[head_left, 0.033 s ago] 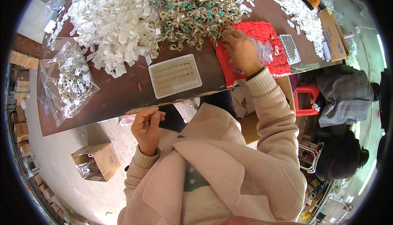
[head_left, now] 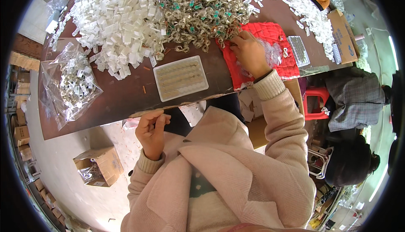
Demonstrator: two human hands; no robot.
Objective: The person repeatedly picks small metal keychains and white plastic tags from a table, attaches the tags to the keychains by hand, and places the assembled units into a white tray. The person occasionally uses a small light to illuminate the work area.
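My right hand [head_left: 250, 54] is over a red quilted cloth [head_left: 235, 72], at the near edge of a heap of pale metallic loops with green and orange bits [head_left: 198, 10]. Its fingertips are pinched together beside the heap; what they hold, if anything, is too small to make out. A clear plastic bag [head_left: 272, 54] lies on the cloth beside this hand, with a small pale loop [head_left: 285, 52] near it. My left hand [head_left: 152, 132] hovers before the table's front edge, fingers curled toward the thumb, with nothing visible in it. Between the hands, a white tray [head_left: 205, 72] holds rows of small pale pieces.
White plastic pieces [head_left: 122, 25] are heaped at the back left, more [head_left: 310, 14] at the far right. A clear bag of small parts [head_left: 76, 80] lies left on the brown table [head_left: 122, 94]. Cardboard boxes [head_left: 101, 164] [head_left: 342, 35] and a red stool [head_left: 313, 103] stand around; another person sits right.
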